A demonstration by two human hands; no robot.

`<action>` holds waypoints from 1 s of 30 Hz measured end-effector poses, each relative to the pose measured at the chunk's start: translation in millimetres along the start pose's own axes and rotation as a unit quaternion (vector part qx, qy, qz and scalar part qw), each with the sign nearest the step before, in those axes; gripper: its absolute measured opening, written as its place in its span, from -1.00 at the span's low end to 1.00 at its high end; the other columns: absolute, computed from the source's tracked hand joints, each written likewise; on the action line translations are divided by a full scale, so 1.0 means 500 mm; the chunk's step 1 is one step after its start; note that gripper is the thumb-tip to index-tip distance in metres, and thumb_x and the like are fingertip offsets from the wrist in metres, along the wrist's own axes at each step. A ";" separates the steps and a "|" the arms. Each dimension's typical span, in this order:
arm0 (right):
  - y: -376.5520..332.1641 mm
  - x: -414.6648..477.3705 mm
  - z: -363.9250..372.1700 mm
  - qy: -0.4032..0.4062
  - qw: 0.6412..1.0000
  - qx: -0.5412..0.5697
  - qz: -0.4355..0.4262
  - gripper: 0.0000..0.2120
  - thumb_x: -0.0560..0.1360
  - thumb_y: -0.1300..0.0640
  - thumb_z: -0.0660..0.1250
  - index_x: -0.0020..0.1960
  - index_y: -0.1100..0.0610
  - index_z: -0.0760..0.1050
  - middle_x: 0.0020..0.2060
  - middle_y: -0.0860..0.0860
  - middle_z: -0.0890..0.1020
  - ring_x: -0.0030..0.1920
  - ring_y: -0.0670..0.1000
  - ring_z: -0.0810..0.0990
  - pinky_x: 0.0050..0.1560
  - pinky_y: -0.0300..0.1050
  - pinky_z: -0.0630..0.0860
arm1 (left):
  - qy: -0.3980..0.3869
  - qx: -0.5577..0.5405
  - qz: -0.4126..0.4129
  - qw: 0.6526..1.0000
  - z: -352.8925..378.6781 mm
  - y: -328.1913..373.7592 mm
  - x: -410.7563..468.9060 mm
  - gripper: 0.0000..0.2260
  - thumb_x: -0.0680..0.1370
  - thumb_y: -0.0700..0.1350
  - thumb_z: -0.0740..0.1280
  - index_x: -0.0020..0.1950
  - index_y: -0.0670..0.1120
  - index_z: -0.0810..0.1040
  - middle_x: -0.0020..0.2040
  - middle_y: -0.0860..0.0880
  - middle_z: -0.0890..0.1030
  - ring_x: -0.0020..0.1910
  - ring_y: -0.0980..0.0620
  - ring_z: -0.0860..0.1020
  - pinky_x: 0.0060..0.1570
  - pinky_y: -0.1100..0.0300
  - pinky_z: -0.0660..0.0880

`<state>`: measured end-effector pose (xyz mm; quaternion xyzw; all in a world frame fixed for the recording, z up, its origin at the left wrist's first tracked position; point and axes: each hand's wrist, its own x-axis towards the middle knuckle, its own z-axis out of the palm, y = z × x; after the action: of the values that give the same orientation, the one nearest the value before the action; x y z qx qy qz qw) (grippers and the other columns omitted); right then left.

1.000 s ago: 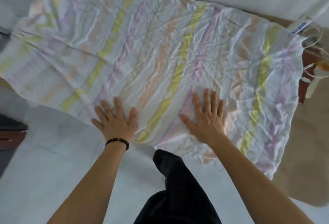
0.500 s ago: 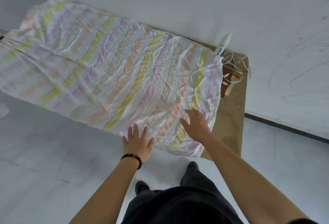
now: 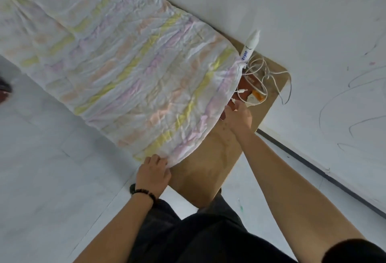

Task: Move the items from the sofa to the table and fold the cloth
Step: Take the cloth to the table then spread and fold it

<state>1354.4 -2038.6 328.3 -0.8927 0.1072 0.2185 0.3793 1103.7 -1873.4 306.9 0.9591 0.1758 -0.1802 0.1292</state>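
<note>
Pastel-striped crumpled cloth (image 3: pixel 129 70) lies spread over the brown wooden table (image 3: pixel 208 158), your left hand (image 3: pixel 153 172) pinching its corner at the table's front edge, your right hand (image 3: pixel 237 116) farther back, grasp unclear; folding looks about to start, so lift both corners evenly.

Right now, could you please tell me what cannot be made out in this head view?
All in the head view:
1. Right hand: its own back hides the fingers, so whether it pinches the striped cloth is unclear.
2. Striped cloth: far end cut off by the left and top edges.
3. Brown packet: partly under the cloth and white cable; print too small.
4. White tube: label blurred.
</note>
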 end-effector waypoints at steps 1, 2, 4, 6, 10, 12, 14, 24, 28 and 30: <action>-0.002 0.020 -0.002 -0.009 1.000 0.000 0.003 -0.55 0.51 -0.09 0.25 0.32 0.09 0.45 0.18 0.05 0.58 0.24 0.11 0.52 0.14 0.00 0.49 | 0.015 -0.002 -0.024 1.000 0.001 0.007 -0.004 -0.88 0.32 -0.17 0.46 -0.18 -0.11 0.60 -0.24 -0.07 0.57 -0.28 -0.11 0.54 -0.42 0.12 0.52; -0.006 0.036 -0.004 -0.019 1.000 0.000 0.010 -0.55 0.51 -0.10 0.27 0.31 0.10 0.47 0.17 0.05 0.59 0.18 0.11 0.55 0.04 -0.07 0.47 | 0.017 -0.008 -0.047 0.999 0.000 0.015 -0.009 -0.84 0.27 -0.27 0.50 -0.21 -0.13 0.59 -0.26 -0.07 0.58 -0.32 -0.12 0.54 -0.43 0.13 0.49; -0.019 0.056 -0.009 -0.042 0.998 0.007 0.047 -0.60 0.53 -0.09 0.31 0.25 0.13 0.51 0.03 0.03 0.62 -0.03 0.04 0.58 -0.15 -0.17 0.41 | 0.029 -0.042 -0.096 0.994 -0.005 0.032 -0.028 -0.81 0.27 -0.36 0.48 -0.21 -0.15 0.58 -0.29 -0.09 0.59 -0.38 -0.14 0.54 -0.41 0.13 0.44; -0.041 0.067 -0.020 -0.062 0.996 0.001 0.068 -0.75 0.53 -0.05 0.33 -0.07 0.15 0.52 -0.26 0.00 0.55 -0.19 0.04 0.54 -0.29 -0.17 0.37 | 0.069 -0.093 -0.150 0.982 -0.014 0.042 -0.052 -0.84 0.34 -0.36 0.41 -0.15 -0.16 0.55 -0.29 -0.08 0.58 -0.39 -0.13 0.51 -0.38 0.14 0.43; -0.076 0.091 0.016 -0.198 0.965 0.100 0.142 -0.83 0.58 0.22 0.23 -0.18 0.09 0.36 -0.30 -0.05 0.40 -0.17 -0.01 0.54 -0.33 -0.20 0.29 | 0.150 -0.181 -0.221 0.947 -0.045 0.058 -0.090 -0.92 0.48 -0.27 0.27 -0.09 -0.12 0.41 -0.21 -0.05 0.49 -0.29 -0.06 0.43 -0.31 0.16 0.33; -0.097 0.088 0.022 -0.200 0.934 0.250 0.158 -0.84 0.55 0.22 0.25 -0.21 0.12 0.43 -0.34 -0.02 0.48 -0.33 -0.08 0.47 -0.36 -0.26 0.36 | 0.191 -0.205 -0.239 0.930 -0.066 0.062 -0.104 -0.93 0.52 -0.15 0.16 -0.07 -0.13 0.39 -0.23 -0.04 0.44 -0.27 -0.05 0.40 -0.29 0.16 0.29; -0.120 0.076 0.008 -0.169 0.864 0.427 0.206 -0.94 0.49 0.27 0.24 -0.11 0.18 0.48 -0.27 0.05 0.56 -0.30 -0.01 0.55 -0.31 -0.18 0.53 | 0.241 -0.196 -0.239 0.920 -0.087 0.060 -0.113 -0.75 0.48 -0.03 0.03 -0.07 -0.15 0.41 -0.25 -0.02 0.42 -0.30 -0.03 0.37 -0.32 0.18 0.28; -0.217 0.070 -0.060 -0.136 0.925 0.348 0.065 -0.84 0.54 0.03 0.35 0.06 0.09 0.50 -0.05 0.06 0.61 -0.04 0.07 0.60 -0.07 -0.08 0.61 | 0.227 -0.061 -0.298 0.925 -0.115 0.011 -0.165 -0.75 0.45 -0.18 0.40 0.08 -0.11 0.45 -0.27 -0.05 0.58 -0.45 -0.07 0.44 -0.45 0.22 0.32; -0.273 0.039 -0.102 -0.012 0.931 0.280 -0.233 -0.78 0.58 0.06 0.25 0.22 0.03 0.44 -0.04 0.06 0.59 -0.04 0.03 0.57 -0.12 -0.29 0.50 | 0.331 -0.037 -0.259 0.907 -0.158 -0.006 -0.166 -0.67 0.34 -0.32 0.45 0.05 -0.13 0.49 -0.25 -0.08 0.58 -0.48 -0.13 0.49 -0.52 0.26 0.31; -0.278 0.040 -0.107 0.016 0.921 0.305 -0.241 -0.59 0.59 0.09 0.24 0.43 0.02 0.33 0.03 -0.04 0.61 -0.01 -0.14 0.59 -0.01 -0.38 0.49 | 0.333 -0.030 -0.251 0.908 -0.164 -0.003 -0.163 -0.63 0.31 -0.38 0.42 0.05 -0.14 0.49 -0.23 -0.09 0.55 -0.49 -0.12 0.46 -0.54 0.26 0.30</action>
<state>1437.9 -1982.0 439.4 -0.7361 -0.0440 0.0629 0.6725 1056.5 -1870.1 412.2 0.8833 0.4491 0.1281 0.0420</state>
